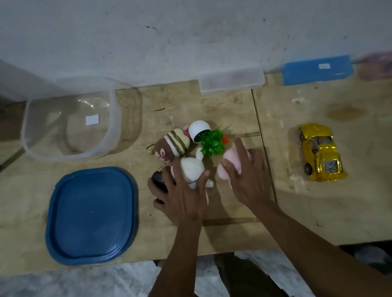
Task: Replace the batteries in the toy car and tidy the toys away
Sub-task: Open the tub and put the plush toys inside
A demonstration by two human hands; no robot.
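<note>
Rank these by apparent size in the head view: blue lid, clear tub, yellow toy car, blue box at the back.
1. clear tub and blue lid: look about alike; the lid is nearer the camera, so unsure which is larger.
2. blue box, farthest back.
3. yellow toy car, close to the box.

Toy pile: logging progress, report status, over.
Left hand grips white plush. Right hand grips pink plush. Clear tub holds no toys. Gold car untouched, apart.
</note>
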